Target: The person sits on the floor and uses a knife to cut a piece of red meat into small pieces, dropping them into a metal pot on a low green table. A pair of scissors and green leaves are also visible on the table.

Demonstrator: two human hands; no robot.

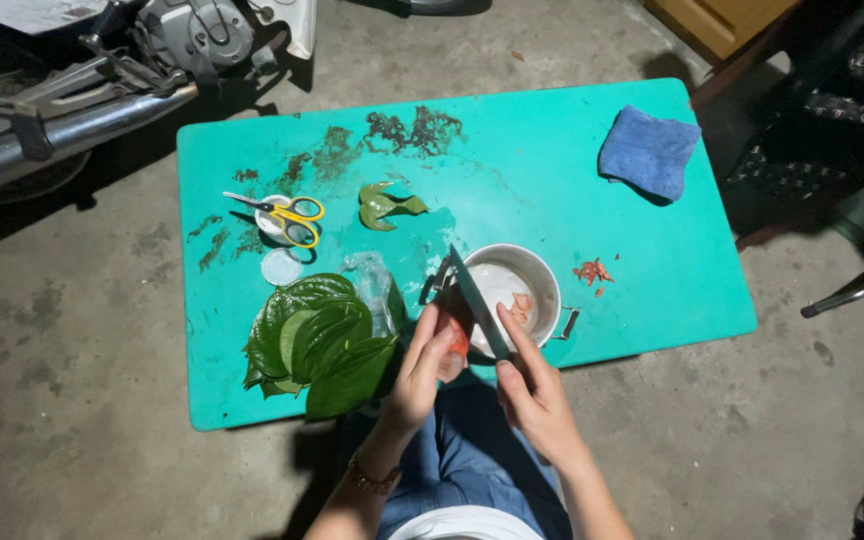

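Over the near edge of the turquoise plastic table, the left hand has its fingers wrapped around a small orange-red piece; the right hand grips a dark-bladed knife, its blade against that piece. Just beyond sits a round metal pot. Left of the pot lies a pile of green leaves, yellow-handled scissors further back

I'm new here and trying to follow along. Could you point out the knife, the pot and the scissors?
knife [477, 300]: head view, on the flat of the blade, over the pot.
pot [542, 278]: head view, on the far metal rim.
scissors [302, 210]: head view, on the yellow handle loops.
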